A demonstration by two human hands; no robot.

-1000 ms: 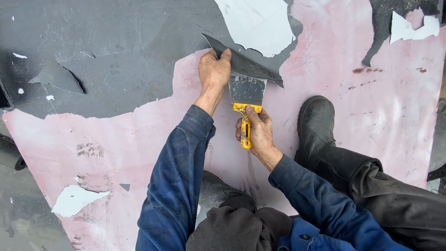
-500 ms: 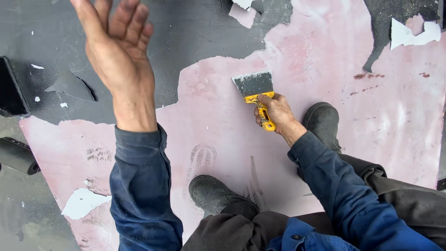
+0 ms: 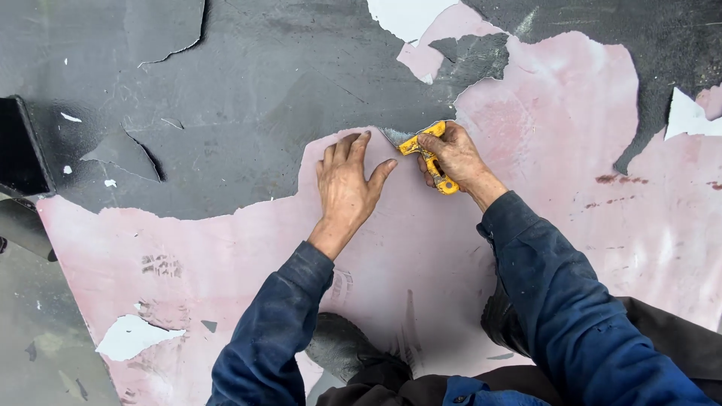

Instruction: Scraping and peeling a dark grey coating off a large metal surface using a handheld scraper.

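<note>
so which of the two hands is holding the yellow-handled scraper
The right hand grips the yellow-handled metal scraper at the grey paint edge; the left hand lies flat and empty on the pink surface.

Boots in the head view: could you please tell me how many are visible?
2. One boot sits low between the sleeves; the other boot is mostly hidden behind the right sleeve.

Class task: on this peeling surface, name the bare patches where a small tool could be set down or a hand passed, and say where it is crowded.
Free: pink patch left of the left hand, under the grey coating; pink area right of the right hand. Crowded: between the hands at the scraper, and by the boots.
</note>
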